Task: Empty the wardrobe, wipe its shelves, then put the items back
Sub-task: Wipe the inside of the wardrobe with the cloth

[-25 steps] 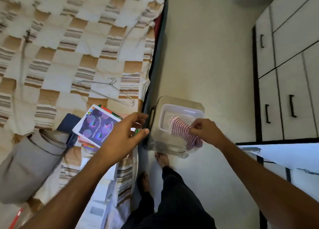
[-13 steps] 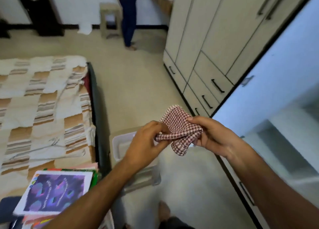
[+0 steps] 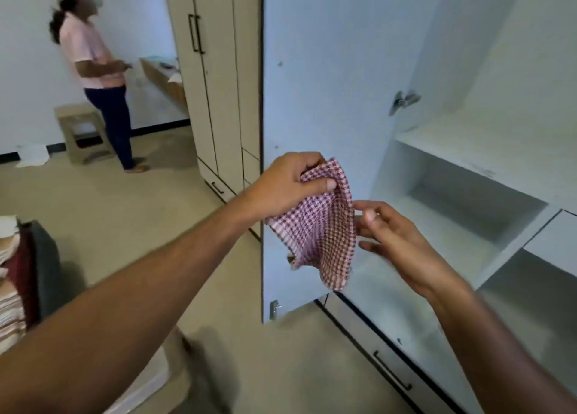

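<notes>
A red-and-white checked cloth point(image 3: 318, 229) hangs in front of the open wardrobe. My left hand point(image 3: 290, 185) grips its top edge between thumb and curled fingers. My right hand point(image 3: 390, 235) is just right of the cloth with relaxed fingers spread, its fingertips at the cloth's right edge. The wardrobe's white shelves point(image 3: 477, 151) stand bare to the right, with a lower compartment point(image 3: 449, 223) behind my right hand. The open white wardrobe door point(image 3: 318, 70) stands behind the cloth.
A person in a pink top point(image 3: 93, 79) stands at the back left beside a small stool point(image 3: 81, 132). Closed beige wardrobe doors point(image 3: 215, 79) run along the wall. The bed's edge point(image 3: 15, 273) is at left. A drawer with a black handle point(image 3: 393, 373) sits below the shelves.
The view has swung up from the floor box to the open wardrobe. The cloth was lifted from the box; it now hangs from my left hand, and my right hand has let go.
</notes>
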### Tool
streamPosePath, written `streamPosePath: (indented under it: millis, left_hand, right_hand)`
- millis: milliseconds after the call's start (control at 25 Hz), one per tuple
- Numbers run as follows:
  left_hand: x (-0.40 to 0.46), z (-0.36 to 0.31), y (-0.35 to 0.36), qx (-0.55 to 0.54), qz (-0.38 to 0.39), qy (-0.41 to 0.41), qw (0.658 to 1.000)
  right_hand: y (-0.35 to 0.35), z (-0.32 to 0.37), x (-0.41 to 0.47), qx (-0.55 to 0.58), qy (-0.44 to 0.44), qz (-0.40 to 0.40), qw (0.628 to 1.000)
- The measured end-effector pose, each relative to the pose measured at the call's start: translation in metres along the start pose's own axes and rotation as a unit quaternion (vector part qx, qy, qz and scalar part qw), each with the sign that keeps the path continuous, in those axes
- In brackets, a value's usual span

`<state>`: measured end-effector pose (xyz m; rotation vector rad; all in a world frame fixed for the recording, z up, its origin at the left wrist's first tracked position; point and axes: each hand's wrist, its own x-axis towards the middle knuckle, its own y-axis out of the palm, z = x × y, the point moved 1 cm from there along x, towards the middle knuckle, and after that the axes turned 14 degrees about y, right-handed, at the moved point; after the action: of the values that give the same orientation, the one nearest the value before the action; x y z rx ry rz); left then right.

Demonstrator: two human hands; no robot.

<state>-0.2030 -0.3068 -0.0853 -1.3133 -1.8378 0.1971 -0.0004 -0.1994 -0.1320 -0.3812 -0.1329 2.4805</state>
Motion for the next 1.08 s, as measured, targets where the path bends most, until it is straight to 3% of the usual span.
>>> streamPosePath:
  millis: [120, 400, 480, 560, 640, 760, 920, 1000, 1080]
  left_hand:
    - [0.071, -0.011, 0.029, -0.013, 0.051, 0.008, 0.999]
    - [0.184, -0.022, 0.036, -0.025, 0.08, -0.08, 0.993]
    - [0.214, -0.019, 0.036, -0.057, 0.072, -0.102, 0.99]
    - [0.246, -0.014, 0.038, -0.109, 0.035, -0.131, 0.985]
    - [0.279, -0.011, 0.044, -0.191, -0.008, -0.169, 0.967]
    - [0.331, -0.015, 0.048, -0.269, -0.009, -0.204, 0.941]
    - [0.388, -0.021, 0.044, -0.296, -0.024, -0.188, 0.936]
    - [0.408, -0.022, 0.038, -0.313, -0.032, -0.182, 0.932]
    - [0.425, -0.021, 0.031, -0.31, -0.033, -0.164, 0.936]
  right_hand:
    - [-0.054, 0.007, 0.018, -0.065, -0.03, 0.022, 0.997]
    - [-0.157, 0.03, 0.051, -0.061, -0.045, -0.132, 0.988]
    - [-0.168, 0.039, 0.056, -0.13, -0.093, -0.27, 0.95]
    - [-0.168, 0.054, 0.057, -0.17, -0.22, -0.386, 0.879]
    - [-0.159, 0.074, 0.061, -0.171, -0.318, -0.377, 0.853]
    - [-0.15, 0.107, 0.091, -0.185, -0.321, -0.362, 0.856]
    - [-0.18, 0.146, 0.142, -0.089, -0.336, -0.434, 0.831]
    - [-0.211, 0.163, 0.159, 0.007, -0.307, -0.403, 0.862]
    - [-0.244, 0.181, 0.168, 0.115, -0.276, -0.314, 0.901]
